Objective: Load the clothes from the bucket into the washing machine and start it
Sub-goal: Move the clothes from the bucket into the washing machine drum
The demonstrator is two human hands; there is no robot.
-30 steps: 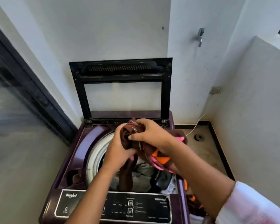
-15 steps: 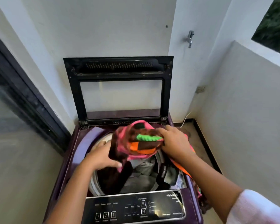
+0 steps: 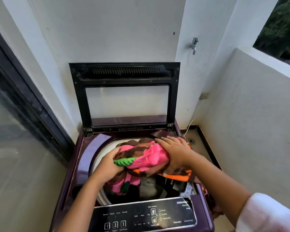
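Both hands hold 1 bundled patterned garment directly above the washing machine drum opening, lid raised. The left hand grips its left end; the right hand presses flat on top, fingers spread. The bundle's long axis runs left-right, its tail trailing over the right rim, so it must go straight down.
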